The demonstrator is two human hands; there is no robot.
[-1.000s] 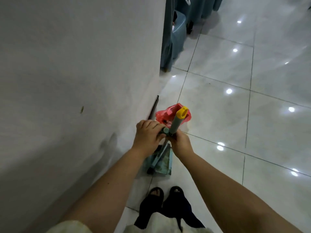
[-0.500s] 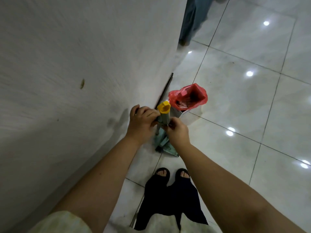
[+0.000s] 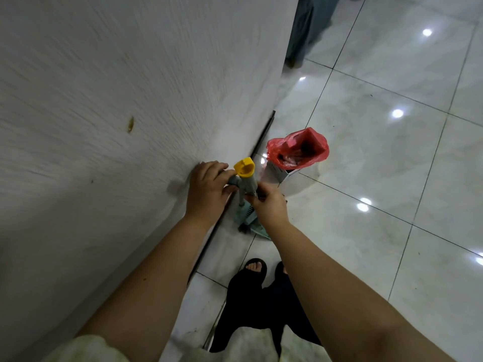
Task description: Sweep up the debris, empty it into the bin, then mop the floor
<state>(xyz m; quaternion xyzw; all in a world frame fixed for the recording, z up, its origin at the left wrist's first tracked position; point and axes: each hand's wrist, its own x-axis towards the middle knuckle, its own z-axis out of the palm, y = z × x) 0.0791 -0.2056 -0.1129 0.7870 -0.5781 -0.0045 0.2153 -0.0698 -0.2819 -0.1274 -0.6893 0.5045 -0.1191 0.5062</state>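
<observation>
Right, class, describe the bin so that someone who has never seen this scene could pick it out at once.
Start at the white wall on the left and follow its foot to the tiled floor. There, just beyond the teal dustpan and the yellow-capped handle, stands a white bin. It alone wears a red plastic bag over its rim.

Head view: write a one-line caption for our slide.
Left hand and right hand hold the yellow-capped handle above the teal dustpan, by the wall, near the red-bagged bin.
</observation>
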